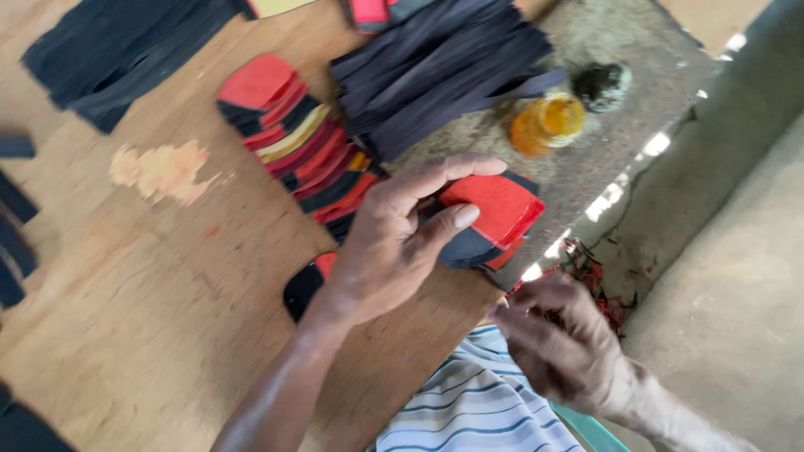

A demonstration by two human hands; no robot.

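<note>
At the table edge, left hand (394, 243) pinches red-black pieces (494, 219) lying rightward; right hand (563, 339) loosely curled.

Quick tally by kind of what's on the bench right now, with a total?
Stacks of red and black cut pieces: 2, one fanned row and one under the left hand at
Single black and red piece: 1
Bundle of dark strips: 1
Orange jar: 1
Dark lid: 1
Total: 6
The right hand holds nothing.
</note>
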